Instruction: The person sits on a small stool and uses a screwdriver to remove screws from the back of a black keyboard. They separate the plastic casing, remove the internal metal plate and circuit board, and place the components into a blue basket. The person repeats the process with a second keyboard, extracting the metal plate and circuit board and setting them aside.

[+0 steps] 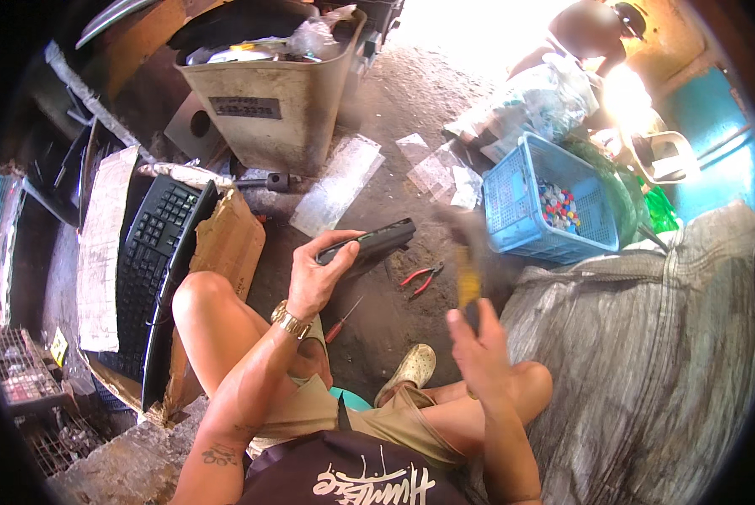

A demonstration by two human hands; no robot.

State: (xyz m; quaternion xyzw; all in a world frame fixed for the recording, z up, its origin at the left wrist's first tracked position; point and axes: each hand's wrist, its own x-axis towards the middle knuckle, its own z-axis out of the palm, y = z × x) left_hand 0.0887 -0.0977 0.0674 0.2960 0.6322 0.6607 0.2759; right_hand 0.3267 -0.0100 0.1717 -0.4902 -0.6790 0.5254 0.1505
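Note:
My left hand, with a gold watch at the wrist, is closed on one end of a flat black plastic device, held tilted above the ground. What kind of device it is, I cannot make out. My right hand grips the handle of a hammer, yellow and black. Its head is smeared by motion, to the right of the device and apart from it. Between and below the hands lie red-handled pliers and a screwdriver with a red handle, both on the dirt floor.
At left a cardboard box holds black keyboards. A large beige bin full of scrap stands ahead. To the right are a blue crate with coloured caps and a big grey sack. Another person sits at far right.

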